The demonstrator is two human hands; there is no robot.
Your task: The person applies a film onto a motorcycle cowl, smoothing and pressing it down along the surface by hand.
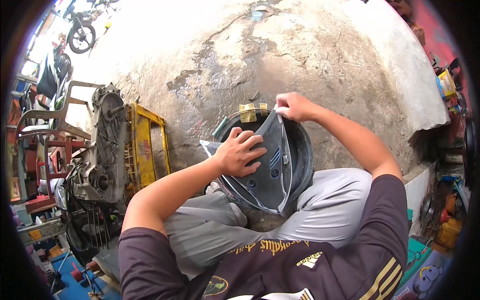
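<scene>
A dark, roughly triangular plastic panel [265,185] with pale edges, round holes and a small set of slots lies across a round black basin [307,150] between my knees. It looks like a motorcycle body panel. My left hand [241,152] rests on the panel's face, its fingers spread and bent, pressing on the surface. At the panel's far upper corner, the fingers of my right hand [292,107] are closed around the pale tip. Whether anything else is inside those fingers is hidden. Yellowish patches [247,113] show on the basin's far rim.
On the left stand a yellow crate [145,145], a metal engine casing [109,135] and a chair [60,110]. Wet, cracked concrete [215,65] stretches ahead. A pale raised ledge [420,85] runs along the right. Bottles and parts [447,225] crowd the lower right.
</scene>
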